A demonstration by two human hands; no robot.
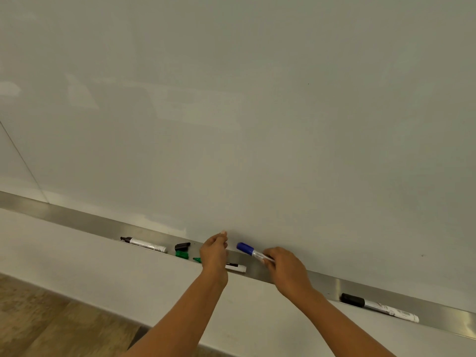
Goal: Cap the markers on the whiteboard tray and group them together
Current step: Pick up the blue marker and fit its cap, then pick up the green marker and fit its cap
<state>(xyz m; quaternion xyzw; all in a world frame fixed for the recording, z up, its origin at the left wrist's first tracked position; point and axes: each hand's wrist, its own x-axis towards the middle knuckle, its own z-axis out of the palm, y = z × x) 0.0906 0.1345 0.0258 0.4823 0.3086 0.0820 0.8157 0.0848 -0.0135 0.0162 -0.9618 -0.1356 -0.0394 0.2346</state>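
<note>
Here, in the head view, the right hand [286,269] pinches the barrel of the blue marker [251,251] between fingers and thumb, with the blue cap already on and pointing to 10 o'clock, a little above the tray [329,284]. The left hand [213,253] hovers just beside it at 9 o'clock, fingers loosely curled; I cannot tell if it holds anything.

Under the left hand lies the uncapped green marker [197,259], mostly hidden. At 10 o'clock of it are the loose green cap [181,254] and the loose black cap [182,246], near each other. Further left the uncapped black marker [144,244] rests alone, and the capped black marker [378,307] lies well apart at 4 o'clock.

Risks, as I judge: the blue cap may sit only half pressed. The barrels are smooth, round plastic, and the tray is slick brushed metal, narrow and shallow, so a nudged marker or cap can roll over the front lip. An open tip may also stain the glossy whiteboard [257,99].
</note>
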